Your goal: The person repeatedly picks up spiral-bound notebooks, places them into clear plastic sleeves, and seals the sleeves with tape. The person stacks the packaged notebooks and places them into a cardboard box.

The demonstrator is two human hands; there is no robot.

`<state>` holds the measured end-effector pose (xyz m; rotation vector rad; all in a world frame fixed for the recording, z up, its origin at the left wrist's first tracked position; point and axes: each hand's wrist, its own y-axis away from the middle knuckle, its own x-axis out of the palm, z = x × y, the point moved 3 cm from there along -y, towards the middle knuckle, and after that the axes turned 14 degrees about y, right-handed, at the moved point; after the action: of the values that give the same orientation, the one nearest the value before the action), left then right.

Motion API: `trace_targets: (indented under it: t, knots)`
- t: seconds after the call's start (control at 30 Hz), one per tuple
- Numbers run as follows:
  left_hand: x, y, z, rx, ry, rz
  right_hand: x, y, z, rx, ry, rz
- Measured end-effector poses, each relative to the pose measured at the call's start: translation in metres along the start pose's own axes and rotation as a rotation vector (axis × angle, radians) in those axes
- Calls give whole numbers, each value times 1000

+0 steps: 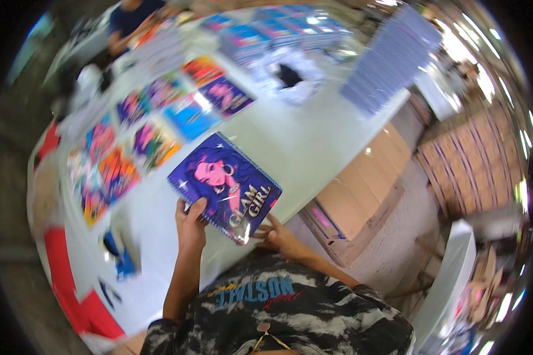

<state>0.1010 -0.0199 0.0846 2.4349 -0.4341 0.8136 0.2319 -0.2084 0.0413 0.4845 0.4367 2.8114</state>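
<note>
A spiral notebook (225, 183) with a glossy purple cover, showing a drawn figure with long dark hair and hoop earrings, is held tilted above the white table. My left hand (192, 222) grips its lower left edge, thumb on the cover and fingers behind. At the lower right corner, my right hand (272, 234) has its fingers around the notebook's edge, partly hidden by it. Beyond the notebook, several colourful covers lie in rows on the table, among them a blue cover (192, 115) and a purple cover (226, 96).
Stacks of blue notebooks (243, 41) and a tall leaning stack (391, 62) stand at the table's far side. Near them lies a white roll (287, 76). Cardboard boxes (361, 183) sit on a pallet at right. A person (133, 23) works at far left.
</note>
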Motion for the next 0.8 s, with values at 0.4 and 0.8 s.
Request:
trace_targets:
  t: [0.4, 0.8]
  knots:
    - [279, -39, 28, 640, -452, 846, -245, 3, 394, -1070, -138, -535]
    - [177, -58, 85, 345, -623, 258, -488, -27, 541, -438, 417, -1537]
